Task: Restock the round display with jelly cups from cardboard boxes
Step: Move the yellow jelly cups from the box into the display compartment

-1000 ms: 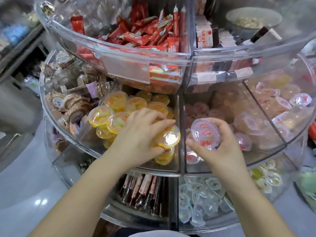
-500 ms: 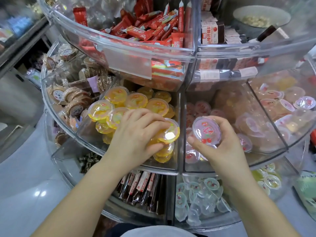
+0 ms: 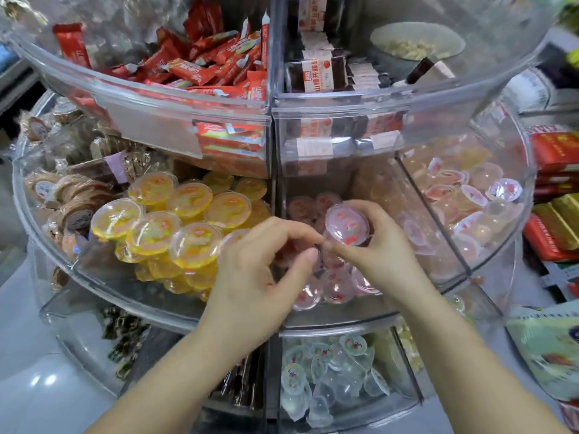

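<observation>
The round clear display [image 3: 94,289] fills the view. Its middle tier holds a heap of yellow jelly cups [image 3: 175,220] on the left of a divider and pink jelly cups [image 3: 335,286] on the right. My right hand [image 3: 385,252] grips one pink jelly cup [image 3: 346,225], lid up, over the pink compartment. My left hand [image 3: 266,270] reaches across the divider, fingers loosely curled, its index tip meeting my right thumb at the cup's edge. I see nothing held in it. No cardboard box is in view.
The upper tier holds red snack bars [image 3: 200,67] and white-and-brown packets [image 3: 322,73]. Wrapped cakes [image 3: 62,195] lie at far left, pale jelly cups [image 3: 470,195] at right, clear cups [image 3: 329,377] in the lower tier. Red and gold packets [image 3: 557,214] stack on the right.
My left hand left the yellow cups and moved right, across the divider, up to the pink cup. My right hand still holds that cup, slightly higher.
</observation>
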{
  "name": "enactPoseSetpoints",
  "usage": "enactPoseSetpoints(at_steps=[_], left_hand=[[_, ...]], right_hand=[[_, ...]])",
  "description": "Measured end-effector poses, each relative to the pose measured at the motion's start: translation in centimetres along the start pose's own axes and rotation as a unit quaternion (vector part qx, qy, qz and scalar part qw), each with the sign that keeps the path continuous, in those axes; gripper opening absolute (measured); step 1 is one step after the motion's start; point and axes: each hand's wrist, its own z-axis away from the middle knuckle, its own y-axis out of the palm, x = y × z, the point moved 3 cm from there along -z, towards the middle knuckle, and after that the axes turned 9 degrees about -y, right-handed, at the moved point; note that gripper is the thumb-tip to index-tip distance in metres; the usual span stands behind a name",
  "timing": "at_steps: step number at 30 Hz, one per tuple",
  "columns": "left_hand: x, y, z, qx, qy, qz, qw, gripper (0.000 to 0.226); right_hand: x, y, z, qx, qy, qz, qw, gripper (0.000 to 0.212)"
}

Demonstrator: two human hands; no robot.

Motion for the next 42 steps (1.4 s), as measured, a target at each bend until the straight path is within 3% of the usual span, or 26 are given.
enactPoseSetpoints(at_steps=[5,14,18,26,29,33,37,42], left_hand=[[0.5,2.7,-0.1,-0.023,-0.107,0.069,0.992,0.014],[2.6,4.6,2.4,-0.079,-0.235,0.114,0.962,0.016],[2.7,4.5,2.9,-0.086,-0.237,0.097,0.963,0.017],[2.2,4.6,2.8,-0.086,-0.228,0.101,0.964,0.017],[2.0,4.8,2.8,-0.073,-0.218,0.111,0.967,0.017],[1.6,4.6,3.2,-0.05,-0.191,0.11,0.974,0.02],[1.6,4.1,4.0,-0.044,-0.174,0.095,0.979,0.015],[1.4,3.4,5.1,-0.067,-0.154,0.099,0.981,0.014]], right_hand=[[-2.5,1.7,-4.8,0.043,-0.01,0.066,0.997,0.051],[-6.3,4.4,-7.6,0.111,0.002,0.075,0.991,0.041],[-6.1,4.9,-8.8,0.117,-0.015,0.129,0.985,0.04],[-6.1,5.4,-8.9,0.094,-0.003,0.113,0.989,0.042],[-6.7,5.0,-9.0,0.128,0.013,0.124,0.984,0.048],[-7.6,3.2,-8.2,0.152,0.027,0.111,0.982,0.035],[-7.0,3.8,-8.3,0.159,0.008,0.124,0.979,0.037],[-6.9,5.5,-9.7,0.098,0.016,0.123,0.987,0.037]])
